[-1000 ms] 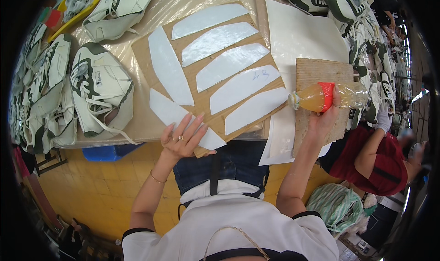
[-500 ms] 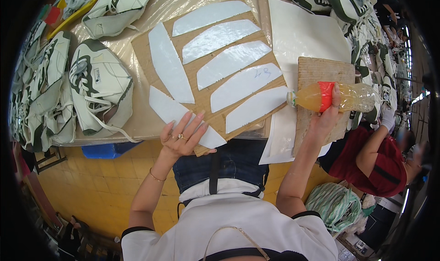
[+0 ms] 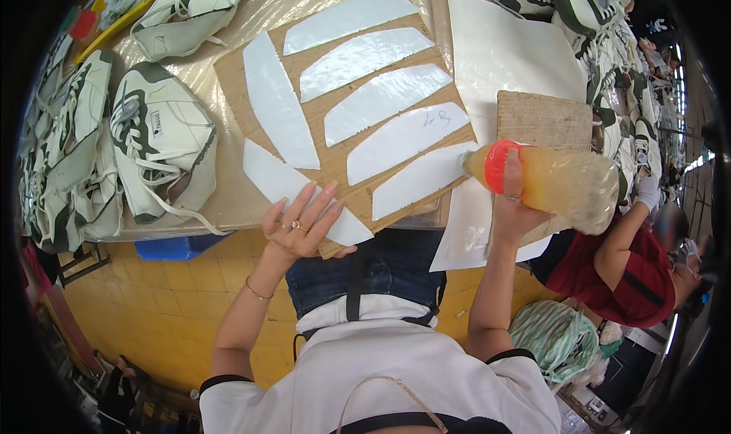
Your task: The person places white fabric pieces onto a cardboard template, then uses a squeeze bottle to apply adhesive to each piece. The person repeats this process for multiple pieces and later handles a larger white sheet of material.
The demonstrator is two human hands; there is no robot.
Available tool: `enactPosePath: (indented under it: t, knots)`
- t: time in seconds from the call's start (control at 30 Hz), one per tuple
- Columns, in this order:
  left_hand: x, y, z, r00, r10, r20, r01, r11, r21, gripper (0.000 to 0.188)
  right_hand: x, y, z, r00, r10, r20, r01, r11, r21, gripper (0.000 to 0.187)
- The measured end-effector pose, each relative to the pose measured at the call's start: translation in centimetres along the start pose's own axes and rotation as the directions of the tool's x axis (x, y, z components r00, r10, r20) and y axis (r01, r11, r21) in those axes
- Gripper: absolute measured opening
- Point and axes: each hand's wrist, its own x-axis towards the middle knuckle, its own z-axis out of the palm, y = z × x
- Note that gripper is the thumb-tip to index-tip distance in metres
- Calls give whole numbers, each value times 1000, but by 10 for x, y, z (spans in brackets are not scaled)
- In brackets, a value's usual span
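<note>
A plastic bottle [image 3: 567, 190] of yellowish liquid with a red band is gripped in my right hand [image 3: 520, 215]. It lies tilted sideways, its narrow neck pointing left at the right end of the nearest white curved piece [image 3: 422, 181]. Several such white pieces are spread over a brown cardboard sheet [image 3: 318, 122], one bearing pen marks. My left hand [image 3: 298, 224] rests with fingers spread on the white piece [image 3: 276, 172] at the sheet's near left corner. Its thumb lies by the cardboard's near edge.
White-and-green shoe uppers [image 3: 164, 141] crowd the left side, and more [image 3: 609, 76] are heaped at the right. White sheets [image 3: 510, 46] and a smaller cardboard piece [image 3: 544, 114] lie right of the sheet. A co-worker in a red shirt [image 3: 628, 270] is at the right.
My right hand has brought the bottle slightly left and tipped it further, so its base swings nearer me and its neck reaches the white piece. The left hand stays almost in place.
</note>
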Motion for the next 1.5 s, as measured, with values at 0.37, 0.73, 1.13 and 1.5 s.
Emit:
enactPosePath:
  t: [0.37,0.73,1.13,1.5]
  knots:
    - [0,0,-1,1000,4,13,-3,1000,-18,61,-8,-20,5,996,65,-64,-59,994,89,28]
    - [1,1,-1,1000,-18,5,19,1000,-13,58,-14,-15,-2,999,-22,38,24,999,-34,32]
    - [3,1,-3,1000,-18,8,18,1000,-17,56,-1,-1,-3,996,82,-37,-80,995,54,39]
    - [2,1,-1,1000,-16,1,16,1000,-3,59,7,5,12,992,59,-109,-44,989,142,32]
